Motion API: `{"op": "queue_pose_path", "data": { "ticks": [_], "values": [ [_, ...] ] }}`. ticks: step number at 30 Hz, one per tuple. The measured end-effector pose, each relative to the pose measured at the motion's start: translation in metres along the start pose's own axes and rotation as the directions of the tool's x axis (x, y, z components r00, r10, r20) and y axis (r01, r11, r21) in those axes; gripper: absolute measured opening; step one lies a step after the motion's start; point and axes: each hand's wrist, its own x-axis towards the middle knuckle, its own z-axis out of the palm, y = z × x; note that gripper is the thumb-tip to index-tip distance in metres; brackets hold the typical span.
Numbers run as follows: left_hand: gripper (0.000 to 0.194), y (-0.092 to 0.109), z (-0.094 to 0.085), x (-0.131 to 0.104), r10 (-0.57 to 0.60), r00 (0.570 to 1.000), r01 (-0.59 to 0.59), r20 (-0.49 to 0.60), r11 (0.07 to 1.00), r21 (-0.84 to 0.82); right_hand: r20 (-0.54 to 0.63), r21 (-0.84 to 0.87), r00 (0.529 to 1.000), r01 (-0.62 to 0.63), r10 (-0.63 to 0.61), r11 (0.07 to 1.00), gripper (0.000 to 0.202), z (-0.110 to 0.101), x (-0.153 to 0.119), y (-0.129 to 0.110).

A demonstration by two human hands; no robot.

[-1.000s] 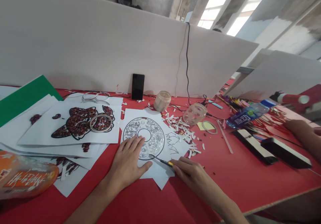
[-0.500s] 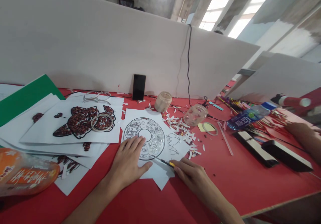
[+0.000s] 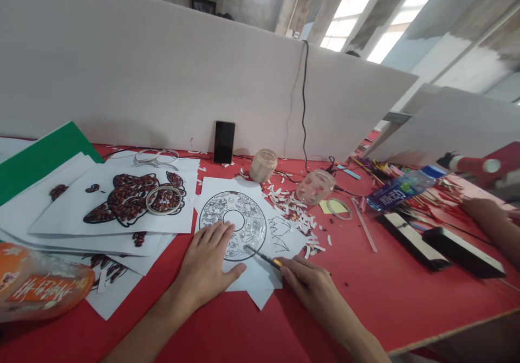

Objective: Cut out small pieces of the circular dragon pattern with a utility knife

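Observation:
My left hand [image 3: 208, 260] lies flat on a white sheet [image 3: 211, 184], fingers stretched out over the left part of a printed ring pattern [image 3: 254, 211]. In my right hand [image 3: 306, 276] is a slim dark brush [image 3: 266, 258] with a yellow band, pinched between thumb and fingers. Its tip touches the lower part of the ring, where the paper has a glossy, wet-looking patch. Another sheet with line-drawn leaves [image 3: 280, 230] sticks out at the right. A cloudy jar [image 3: 263, 166] stands just beyond the paper.
Bean-covered pictures [image 3: 130, 198] and an orange-labelled bottle [image 3: 44, 282] lie at left. A phone [image 3: 224, 142] leans on the partition. White scraps [image 3: 294, 208], a second jar [image 3: 316, 186], a blue-labelled bottle [image 3: 406, 187] and black-and-cream blocks [image 3: 463, 252] lie rightward. Another person's hand [image 3: 483, 214] rests far right.
The brush tip has shifted slightly right and up on the ring. My left hand stays in place on the paper.

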Motion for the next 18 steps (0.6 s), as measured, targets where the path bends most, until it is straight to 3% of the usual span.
{"op": "queue_pose_path", "data": {
  "ticks": [4,18],
  "values": [
    [0.076,-0.0005,0.0003,0.0001,0.0,1.0,0.0,0.0,1.0,0.003,-0.025,0.014,1.0,-0.012,0.012,1.0,0.043,0.0004,-0.0002,0.002],
    [0.076,0.0,-0.0009,0.0009,-0.01,1.0,0.01,0.029,1.0,0.004,0.072,-0.024,0.997,0.038,-0.036,0.999,0.039,-0.0029,-0.0005,-0.0033]
  ]
}}
